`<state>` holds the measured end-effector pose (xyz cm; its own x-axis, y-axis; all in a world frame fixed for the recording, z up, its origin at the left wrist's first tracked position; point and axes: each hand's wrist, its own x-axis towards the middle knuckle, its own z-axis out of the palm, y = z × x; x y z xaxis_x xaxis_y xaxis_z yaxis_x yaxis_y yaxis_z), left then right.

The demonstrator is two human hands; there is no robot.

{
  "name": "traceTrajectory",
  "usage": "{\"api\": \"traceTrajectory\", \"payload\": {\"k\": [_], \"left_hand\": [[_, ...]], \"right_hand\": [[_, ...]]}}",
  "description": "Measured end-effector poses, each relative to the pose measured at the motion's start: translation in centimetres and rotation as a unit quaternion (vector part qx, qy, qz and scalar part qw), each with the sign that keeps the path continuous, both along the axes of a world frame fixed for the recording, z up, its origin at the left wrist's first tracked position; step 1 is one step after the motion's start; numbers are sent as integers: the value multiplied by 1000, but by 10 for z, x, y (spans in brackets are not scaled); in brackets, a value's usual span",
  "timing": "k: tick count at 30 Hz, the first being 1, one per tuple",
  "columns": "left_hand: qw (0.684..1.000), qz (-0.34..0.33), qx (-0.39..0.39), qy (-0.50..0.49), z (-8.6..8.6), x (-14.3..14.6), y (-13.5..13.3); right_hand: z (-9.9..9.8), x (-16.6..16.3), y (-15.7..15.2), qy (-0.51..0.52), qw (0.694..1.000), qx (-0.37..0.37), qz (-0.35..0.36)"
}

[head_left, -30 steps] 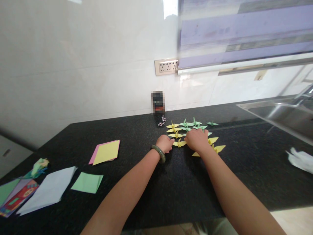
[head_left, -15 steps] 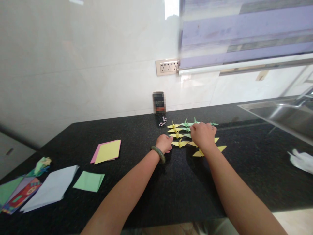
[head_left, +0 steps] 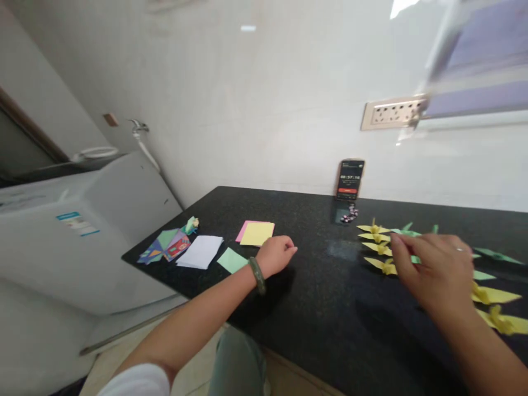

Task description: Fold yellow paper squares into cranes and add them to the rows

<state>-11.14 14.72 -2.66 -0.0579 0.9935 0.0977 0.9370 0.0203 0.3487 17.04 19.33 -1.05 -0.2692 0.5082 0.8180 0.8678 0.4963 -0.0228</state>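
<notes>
Several yellow origami cranes (head_left: 377,247) and green origami cranes (head_left: 412,232) lie in rows on the black countertop (head_left: 322,308). My right hand (head_left: 437,272) hovers over the cranes with its fingers spread and nothing in them; it is blurred by motion. My left hand (head_left: 276,254), with a green bangle (head_left: 258,275) on the wrist, is over the countertop to the right of a yellow paper sheet (head_left: 258,234). Its fingers are loosely curled and point right, and I see nothing in them.
A pink sheet (head_left: 242,231) lies under the yellow one, with a green sheet (head_left: 231,259), white paper (head_left: 201,251) and patterned sheets (head_left: 167,245) to the left. A phone (head_left: 350,179) leans on the wall with a small beaded item (head_left: 350,214) before it. A white appliance (head_left: 74,231) stands left of the counter.
The view has swung left. My left hand has moved away from the cranes toward the paper sheets. My right hand has lifted off the cranes and opened.
</notes>
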Motion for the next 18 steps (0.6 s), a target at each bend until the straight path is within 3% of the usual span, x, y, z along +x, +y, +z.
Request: {"api": "traceTrajectory", "payload": {"k": [4, 7, 11, 18], "left_hand": [[997, 44, -12, 56, 9, -69, 1], [996, 25, -26, 82, 9, -102, 10], [993, -28, -63, 96, 2, -119, 18], [987, -72, -103, 100, 2, -129, 20]], "right_hand": [[-5, -19, -10, -23, 993, 14, 119], [-10, -29, -16, -45, 982, -27, 180], [-15, -34, -19, -55, 972, -68, 217], [-17, -32, -17, -48, 972, -82, 217]]}}
